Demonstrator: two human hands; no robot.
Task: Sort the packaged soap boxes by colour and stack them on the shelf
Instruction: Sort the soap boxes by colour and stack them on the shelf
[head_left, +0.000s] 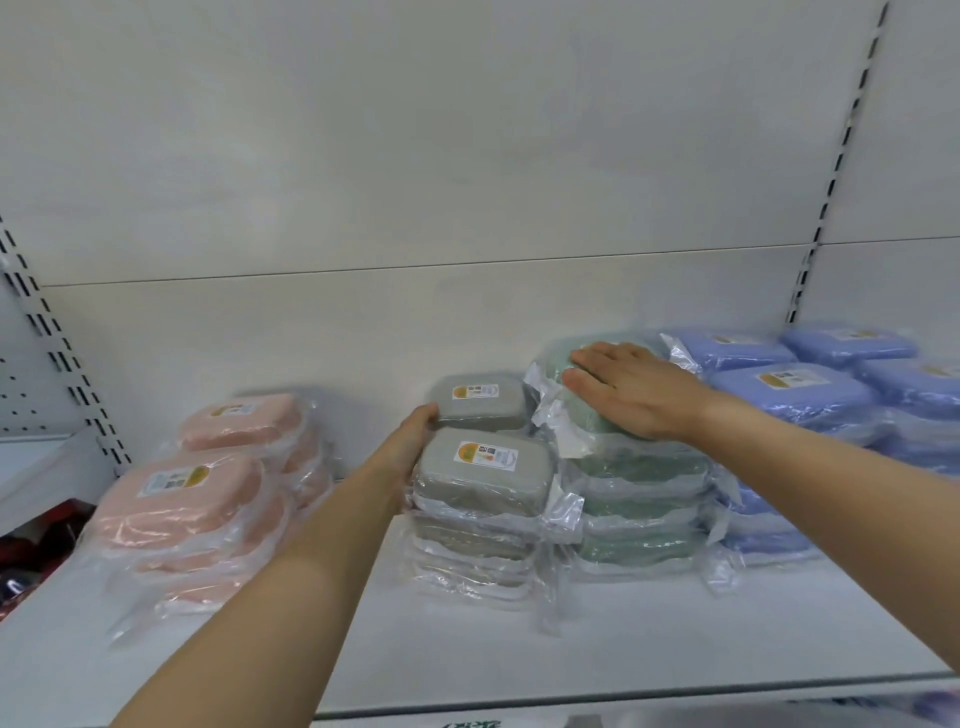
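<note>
Two bare forearms reach up from the bottom of the frame to the white shelf (675, 639). At centre, the left hand (402, 449) lies against the left side of the grey boxes (483, 486), fingers curled round the edge of the rear grey box (480, 402). Right of centre, the right hand (631, 392) lies flat, fingers straight and together, pressing on the top of the green stack (636, 499). Pink boxes (208, 493) fill the lower left, blue boxes (810, 400) the right edge, each colour in its own pile.

Slippery plastic wrap looks like the main risk: loose, crinkled film sticks out between the grey and green piles, and a push from either hand could slide a top box off or tip a pile sideways into its neighbour. The green stack stands tallest and leans slightly, so uneven pressure might topple it.
</note>
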